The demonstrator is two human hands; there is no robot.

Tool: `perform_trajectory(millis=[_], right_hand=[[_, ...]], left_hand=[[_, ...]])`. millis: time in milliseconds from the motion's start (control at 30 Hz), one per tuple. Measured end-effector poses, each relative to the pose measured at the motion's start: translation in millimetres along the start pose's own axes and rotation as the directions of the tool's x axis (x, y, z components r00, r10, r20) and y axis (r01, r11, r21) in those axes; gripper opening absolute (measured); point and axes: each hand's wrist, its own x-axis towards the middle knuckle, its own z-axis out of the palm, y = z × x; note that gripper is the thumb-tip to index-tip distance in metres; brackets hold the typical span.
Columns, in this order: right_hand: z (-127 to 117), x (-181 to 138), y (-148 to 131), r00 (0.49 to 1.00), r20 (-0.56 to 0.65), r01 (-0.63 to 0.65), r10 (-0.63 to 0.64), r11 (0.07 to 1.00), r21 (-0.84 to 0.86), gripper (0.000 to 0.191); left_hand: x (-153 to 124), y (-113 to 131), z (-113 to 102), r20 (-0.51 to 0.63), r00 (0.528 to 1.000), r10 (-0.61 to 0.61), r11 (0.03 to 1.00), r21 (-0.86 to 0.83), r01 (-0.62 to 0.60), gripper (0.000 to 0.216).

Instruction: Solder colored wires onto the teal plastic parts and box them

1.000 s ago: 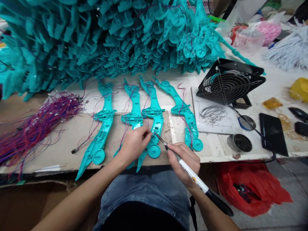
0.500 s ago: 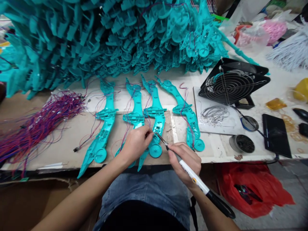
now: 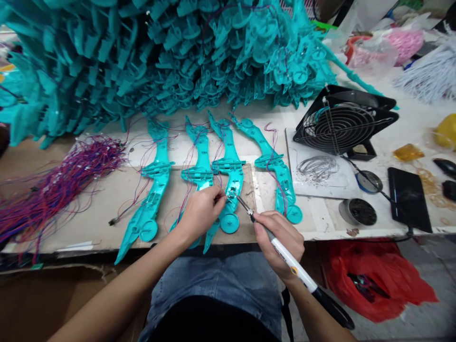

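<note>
The workbench (image 3: 409,118) carries a row of 4 teal parts (image 3: 162,176) beside bundled wires (image 3: 81,175).

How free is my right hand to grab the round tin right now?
Probably not free: the right hand grips a soldering iron, though nothing seems to stand between it and the tin.

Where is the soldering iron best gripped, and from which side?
Best guess: take the soldering iron by the front of its handle, behind the metal shaft, coming from the near right, as the right hand does. The slim shaft points up-left at the third turquoise piece from the left, while the thicker, straight handle slants back toward the lower right.
</note>
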Motion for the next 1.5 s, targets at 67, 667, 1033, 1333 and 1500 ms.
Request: perform_trajectory(millis=[67, 667, 1033, 1333, 1500], right_hand=[[-2.3, 0.2, -0.5, 1.000, -0.015, -0.002, 0.002, 1.000, -0.004, 0.024], [-55.4, -37.2, 30.4, 0.952, -0.290, -0.171, 0.102, 0.959, -0.225, 0.024], [-59.0, -43.8, 48.5, 0.982, -0.150, -0.175, 0.117, 0.869, -0.463, 0.041], [-39.2, -51.8, 38.2, 0.985, -0.126, -0.153, 0.114, 0.919, -0.364, 0.047], [-35.7, -46.2, 34.4, 0.979, -0.150, -0.181, 0.140, 0.933, -0.311, 0.044]], left_hand=[[-0.2, -0.3, 0.1, 0.004, 1.000, -0.002, 1.000, 0.002, 0.002, 0.015], [-2.7, 2.4, -0.9, 0.007, 0.999, 0.034, 0.998, 0.056, -0.034, 0.017], [-6.0, 0.8, -0.6, 0.019, 0.999, 0.043, 0.987, 0.153, -0.045, 0.018], [-15.2, 33.5, -1.1, -0.171, 0.941, 0.292, 0.905, 0.367, -0.214, 0.029], [-10.3, 70.1, 36.8, -0.001, 0.970, 0.241, 0.944, 0.231, -0.234, 0.038]])
